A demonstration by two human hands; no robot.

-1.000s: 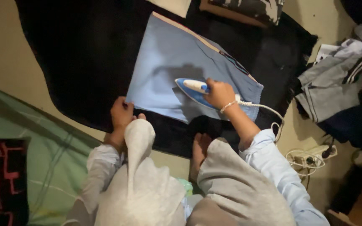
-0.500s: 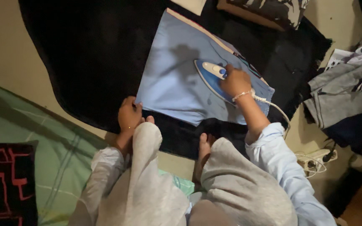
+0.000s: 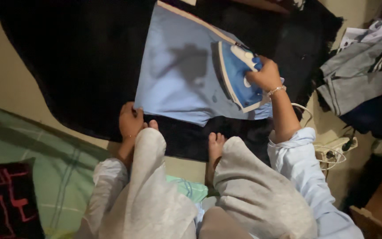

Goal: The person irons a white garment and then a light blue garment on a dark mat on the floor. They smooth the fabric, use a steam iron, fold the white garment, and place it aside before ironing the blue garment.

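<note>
Head view: right hand (image 3: 267, 75) gripping blue iron (image 3: 239, 77).

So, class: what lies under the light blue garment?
A black mat spread on the floor shows around the light blue garment. The part directly beneath it is covered, so unseen.

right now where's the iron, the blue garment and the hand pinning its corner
iron (image 3: 239, 77), head view, on its blue body.
blue garment (image 3: 177, 79), head view, on its flat middle.
left hand (image 3: 130, 120), head view, on the back of the hand.
</note>
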